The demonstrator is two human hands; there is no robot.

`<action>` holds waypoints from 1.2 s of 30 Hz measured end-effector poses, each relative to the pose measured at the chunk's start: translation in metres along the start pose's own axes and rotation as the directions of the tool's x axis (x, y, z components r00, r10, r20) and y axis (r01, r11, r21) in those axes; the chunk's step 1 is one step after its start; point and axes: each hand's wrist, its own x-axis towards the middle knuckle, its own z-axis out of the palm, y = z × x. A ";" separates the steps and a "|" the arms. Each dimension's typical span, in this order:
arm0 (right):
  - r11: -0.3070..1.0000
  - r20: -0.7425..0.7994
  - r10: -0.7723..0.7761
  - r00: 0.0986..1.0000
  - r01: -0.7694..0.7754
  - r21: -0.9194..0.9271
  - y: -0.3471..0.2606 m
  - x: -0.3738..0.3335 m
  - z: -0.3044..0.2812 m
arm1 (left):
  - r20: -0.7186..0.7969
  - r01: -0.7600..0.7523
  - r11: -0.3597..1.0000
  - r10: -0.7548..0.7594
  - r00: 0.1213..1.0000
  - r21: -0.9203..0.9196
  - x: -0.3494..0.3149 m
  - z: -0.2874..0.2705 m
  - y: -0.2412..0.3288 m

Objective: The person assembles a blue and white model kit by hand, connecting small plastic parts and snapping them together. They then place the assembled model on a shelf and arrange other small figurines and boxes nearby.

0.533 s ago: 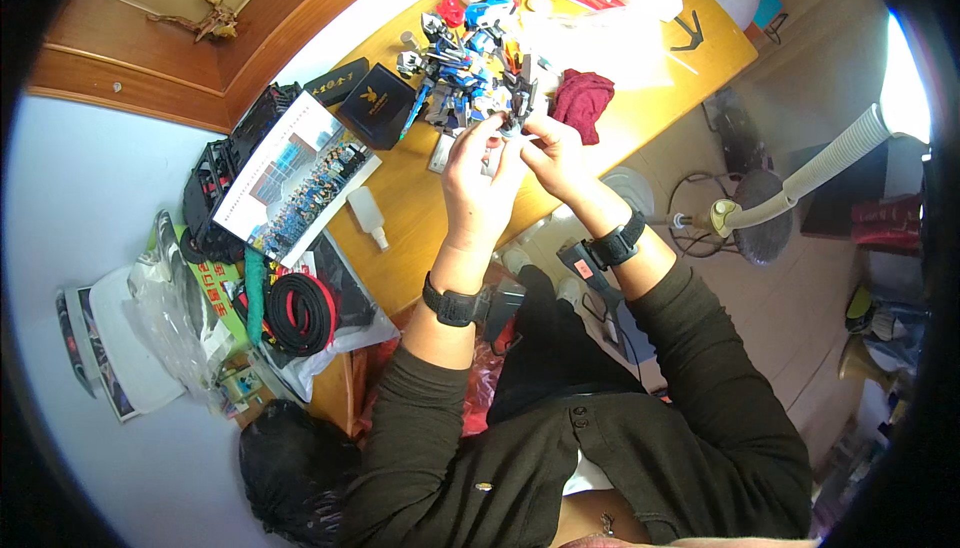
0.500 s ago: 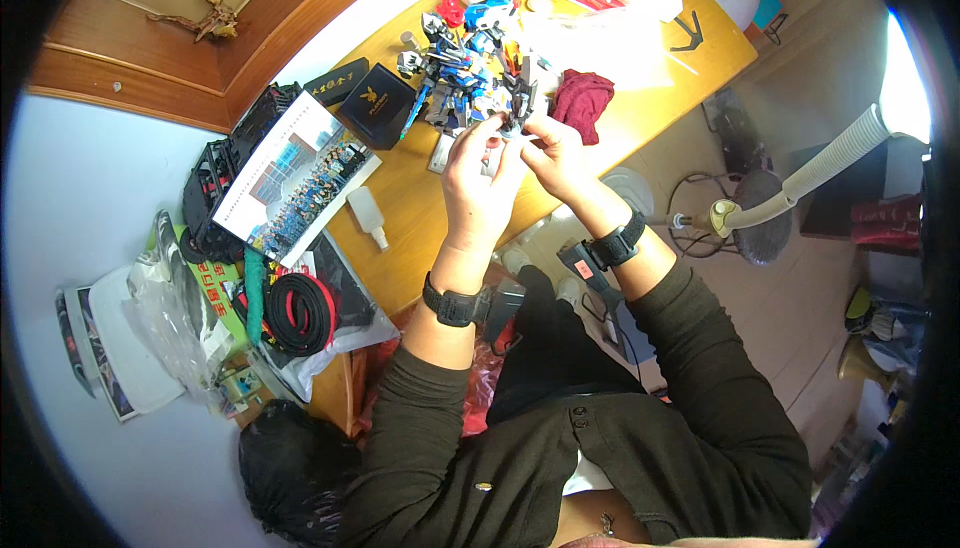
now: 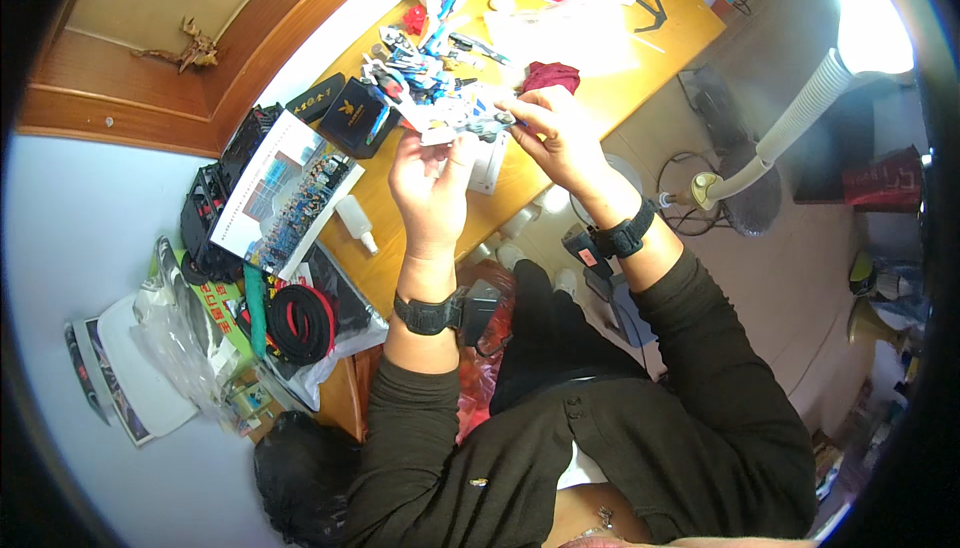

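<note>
"So, what is the left hand (image 3: pixel 428 188) doing at this moment?"

"It grasps a white piece (image 3: pixel 437 135) between the thumb and the fingers. Some of the fingertips are hidden, so I cannot describe them exactly."

"And the right hand (image 3: pixel 562 143)?"

"Its thumb and forefinger pinch the end of a small grey piece (image 3: pixel 490 126), which is just to the right of the white one. Whether these two pieces are joined, I cannot tell."

"Where is the blue-and-white plastic model (image 3: pixel 425 70)?"

"It is a crowded group of parts on the wooden desk (image 3: pixel 375 273), directly beyond the left hand. The strong light makes its small details difficult to see."

"Which things are around?"

"A dark box (image 3: pixel 352 126) with a gold emblem is to the left of the model. A dark red cloth (image 3: pixel 551 76) lies just beyond the right hand, and a white bottle (image 3: pixel 354 220) lies to the left of the left hand."
</note>
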 end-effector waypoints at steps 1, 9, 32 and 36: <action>1.000 0.000 0.001 1.000 -0.001 0.007 0.001 -0.001 -0.002 | -0.004 0.013 1.000 -0.013 1.000 0.004 0.001 0.001 0.001; 0.908 0.012 0.246 0.969 -0.235 0.348 0.024 -0.021 0.006 | -0.121 0.161 0.986 -0.166 0.979 -0.045 0.008 -0.005 0.006; 0.947 0.106 0.139 0.985 -0.163 0.278 0.024 -0.027 0.035 | -0.239 0.125 0.979 -0.084 0.967 0.162 0.012 -0.008 0.000; 0.960 0.056 0.128 0.990 -0.138 0.245 0.022 -0.018 0.049 | -0.146 0.018 0.974 0.015 0.989 0.224 0.013 -0.006 -0.001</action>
